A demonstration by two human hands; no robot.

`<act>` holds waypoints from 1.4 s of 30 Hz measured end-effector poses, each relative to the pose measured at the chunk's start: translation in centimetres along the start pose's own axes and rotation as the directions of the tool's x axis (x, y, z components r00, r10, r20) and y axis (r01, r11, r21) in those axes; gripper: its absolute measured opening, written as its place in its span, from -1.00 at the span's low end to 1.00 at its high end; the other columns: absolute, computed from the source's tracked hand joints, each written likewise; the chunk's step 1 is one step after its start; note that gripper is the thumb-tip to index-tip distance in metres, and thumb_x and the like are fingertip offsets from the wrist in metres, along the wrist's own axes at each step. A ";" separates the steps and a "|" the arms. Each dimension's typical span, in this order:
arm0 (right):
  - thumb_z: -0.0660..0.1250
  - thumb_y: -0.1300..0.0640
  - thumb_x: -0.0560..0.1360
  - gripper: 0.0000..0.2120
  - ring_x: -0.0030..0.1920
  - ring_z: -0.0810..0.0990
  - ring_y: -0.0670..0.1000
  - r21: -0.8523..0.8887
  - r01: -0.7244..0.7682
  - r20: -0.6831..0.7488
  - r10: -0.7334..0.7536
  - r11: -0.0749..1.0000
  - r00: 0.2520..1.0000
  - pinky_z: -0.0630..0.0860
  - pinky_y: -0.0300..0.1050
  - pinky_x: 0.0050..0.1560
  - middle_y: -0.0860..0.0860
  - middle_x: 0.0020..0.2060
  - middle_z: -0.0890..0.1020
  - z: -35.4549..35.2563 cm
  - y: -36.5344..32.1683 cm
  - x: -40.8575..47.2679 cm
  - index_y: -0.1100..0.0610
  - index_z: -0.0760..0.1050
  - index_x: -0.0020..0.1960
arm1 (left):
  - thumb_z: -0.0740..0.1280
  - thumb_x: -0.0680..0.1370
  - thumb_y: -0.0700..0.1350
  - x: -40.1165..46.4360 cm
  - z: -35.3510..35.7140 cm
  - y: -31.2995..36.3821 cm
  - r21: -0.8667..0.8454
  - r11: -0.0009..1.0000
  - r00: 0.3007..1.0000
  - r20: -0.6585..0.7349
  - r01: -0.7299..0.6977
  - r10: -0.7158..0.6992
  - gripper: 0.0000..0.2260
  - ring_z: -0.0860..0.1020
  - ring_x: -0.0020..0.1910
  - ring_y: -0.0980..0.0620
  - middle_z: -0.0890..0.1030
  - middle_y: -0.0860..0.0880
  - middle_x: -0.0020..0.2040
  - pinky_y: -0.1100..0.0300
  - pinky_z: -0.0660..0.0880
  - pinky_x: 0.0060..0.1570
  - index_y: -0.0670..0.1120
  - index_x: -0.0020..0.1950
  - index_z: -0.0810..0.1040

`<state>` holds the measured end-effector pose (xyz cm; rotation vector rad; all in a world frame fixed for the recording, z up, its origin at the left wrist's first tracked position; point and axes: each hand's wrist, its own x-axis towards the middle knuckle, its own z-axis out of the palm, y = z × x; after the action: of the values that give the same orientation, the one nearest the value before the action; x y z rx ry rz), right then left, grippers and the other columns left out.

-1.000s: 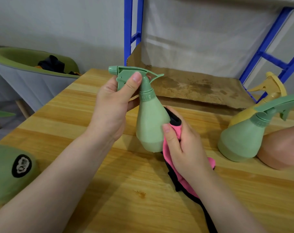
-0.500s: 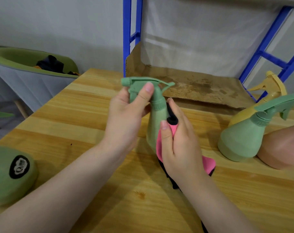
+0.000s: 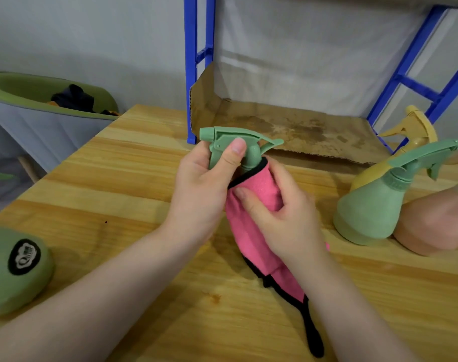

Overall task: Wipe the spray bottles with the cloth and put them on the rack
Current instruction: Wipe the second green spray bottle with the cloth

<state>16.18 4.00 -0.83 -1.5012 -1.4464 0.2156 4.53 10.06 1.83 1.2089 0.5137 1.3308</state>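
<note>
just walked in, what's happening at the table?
A person is wiping a green spray bottle. The left hand grips its trigger head; the right hand wraps the pink cloth round its body. Three more bottles, green, yellow and peach, wait at right. The blue rack behind holds none.

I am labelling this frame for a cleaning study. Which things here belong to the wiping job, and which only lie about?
Belong to the job:
green spray bottle held by left hand
pink cloth wrapped round it by right hand
second green spray bottle
yellow spray bottle
blue rack

Lying about:
green pouch
cardboard sheet
green chair
</note>
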 end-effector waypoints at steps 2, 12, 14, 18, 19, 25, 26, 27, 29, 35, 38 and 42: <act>0.32 -0.32 0.42 -0.41 0.18 0.54 -0.25 -0.065 -0.021 0.023 0.023 0.998 0.999 0.45 -0.30 0.11 -0.26 0.19 0.58 0.3 0.1 -0.2 -0.16 0.38 0.39 | 0.33 0.49 -0.03 0.3 0.0 0.4 -0.018 1.000 1.000 -0.024 0.006 -0.006 -0.77 0.65 0.01 0.02 0.69 -0.10 -0.01 0.10 0.59 0.07 -0.13 0.05 0.59; 0.18 -0.36 0.47 -0.19 0.39 0.16 -0.36 -0.145 -0.005 0.149 0.027 0.989 0.989 0.05 -0.55 0.29 -0.18 0.49 0.24 1.1 -0.2 -0.5 -0.07 0.01 0.59 | 0.24 0.65 -0.10 2.7 -2.3 2.1 -0.176 0.984 0.981 -0.188 0.006 -0.039 -0.88 0.65 0.05 0.03 0.68 -0.04 0.02 0.09 0.58 0.11 -0.09 0.09 0.55; 0.16 -0.36 0.46 -0.16 0.44 0.11 -0.33 -0.145 0.005 0.156 0.018 0.989 0.988 0.07 -0.43 0.38 -0.17 0.53 0.18 1.0 -0.3 -0.7 -0.06 -0.05 0.60 | 0.25 0.65 -0.07 3.2 -2.9 2.4 -0.230 0.973 0.972 -0.229 0.001 -0.055 -0.85 0.65 0.10 -0.02 0.68 -0.06 0.06 0.04 0.57 0.15 -0.10 0.13 0.54; 0.15 -0.37 0.46 -0.14 0.52 0.13 -0.20 -0.178 0.018 0.109 0.002 0.984 0.994 0.14 -0.23 0.48 -0.12 0.56 0.18 1.2 -0.8 -0.8 -0.01 -0.05 0.61 | 0.24 0.65 -0.05 3.6 -3.3 2.8 -0.277 0.961 0.963 -0.264 -0.023 -0.053 -0.81 0.63 0.17 -0.10 0.68 -0.07 0.06 0.01 0.57 0.18 -0.11 0.17 0.53; 0.15 -0.39 0.45 -0.13 0.52 0.14 -0.20 -0.197 0.019 0.093 0.000 0.980 0.996 0.15 -0.24 0.47 -0.11 0.55 0.20 1.3 -0.9 -0.8 0.00 -0.03 0.60 | 0.23 0.65 -0.05 3.5 -3.1 2.8 -0.263 0.964 0.967 -0.249 -0.022 -0.046 -0.82 0.63 0.16 -0.09 0.68 -0.06 0.06 0.01 0.56 0.18 -0.11 0.15 0.54; 0.23 -0.30 0.49 -0.17 0.49 0.24 -0.06 -0.307 0.001 0.000 -0.001 0.952 1.000 0.16 -0.29 0.41 0.02 0.51 0.30 1.8 -0.8 -0.7 0.12 0.06 0.58 | 0.21 0.65 -0.13 2.3 -1.7 2.0 -0.205 0.978 0.994 -0.096 0.027 -0.047 -0.86 0.65 0.07 0.04 0.68 -0.04 0.03 0.07 0.56 0.18 -0.10 0.09 0.55; 0.24 -0.28 0.50 -0.18 0.47 0.28 -0.02 -0.320 -0.001 -0.020 -0.005 0.947 1.000 0.18 -0.28 0.40 0.06 0.49 0.32 1.9 -0.7 -0.7 0.15 0.09 0.57 | 0.21 0.65 -0.14 2.1 -1.4 1.7 -0.199 0.980 0.996 -0.079 0.027 -0.044 -0.86 0.64 0.08 0.04 0.67 -0.07 0.05 0.08 0.56 0.17 -0.12 0.10 0.55; 0.24 -0.26 0.51 -0.20 0.46 0.31 0.02 -0.333 -0.006 -0.035 -0.006 0.943 0.999 0.22 -0.24 0.40 0.08 0.47 0.35 2.0 -0.6 -0.6 0.18 0.12 0.56 | 0.22 0.64 -0.14 1.9 -1.2 1.5 -0.192 0.981 0.997 -0.065 0.029 -0.042 -0.85 0.64 0.10 0.02 0.67 -0.10 0.08 0.09 0.56 0.17 -0.13 0.11 0.54; 0.23 -0.25 0.52 -0.23 0.42 0.37 0.06 -0.359 -0.015 -0.055 -0.005 0.933 0.998 0.34 -0.11 0.39 0.10 0.42 0.41 2.1 -0.5 -0.5 0.21 0.16 0.53 | 0.25 0.60 -0.12 1.5 -0.9 1.1 -0.172 0.984 0.998 -0.040 0.035 -0.042 -0.82 0.63 0.13 0.00 0.67 -0.12 0.11 0.09 0.56 0.17 -0.16 0.13 0.55; 0.23 -0.19 0.55 -0.40 0.23 0.50 0.08 -0.344 -0.037 -0.169 -0.024 0.938 0.985 0.48 -0.03 0.18 0.07 0.23 0.54 1.8 -0.4 0.0 0.20 0.32 0.42 | 0.29 0.56 -0.08 0.1 0.2 0.2 -0.097 0.995 0.989 0.143 -0.006 0.020 -0.75 0.61 0.20 0.00 0.69 -0.03 0.10 0.14 0.51 0.23 -0.11 0.20 0.58; 0.23 -0.16 0.55 -0.45 0.20 0.50 0.03 -0.332 -0.037 -0.172 -0.022 0.942 0.985 0.44 -0.11 0.14 0.03 0.21 0.54 1.6 -0.5 0.2 0.17 0.33 0.39 | 0.27 0.57 -0.08 0.0 0.2 0.0 -0.089 0.996 0.982 0.188 -0.012 0.028 -0.75 0.61 0.20 0.03 0.69 0.01 0.10 0.21 0.49 0.19 -0.09 0.20 0.57; 0.26 -0.15 0.55 -0.45 0.23 0.49 0.01 -0.273 -0.024 -0.135 -0.013 0.962 0.991 0.47 -0.04 0.20 0.02 0.23 0.53 1.6 -0.4 0.2 0.17 0.33 0.40 | 0.26 0.56 -0.07 0.0 0.1 0.3 -0.060 0.998 0.982 0.184 -0.037 0.048 -0.75 0.61 0.19 0.02 0.69 0.00 0.09 0.20 0.50 0.17 -0.09 0.20 0.57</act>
<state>14.82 4.94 -1.23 -1.7079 -1.4048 -0.0877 4.54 9.96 2.11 1.2886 0.3170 1.2453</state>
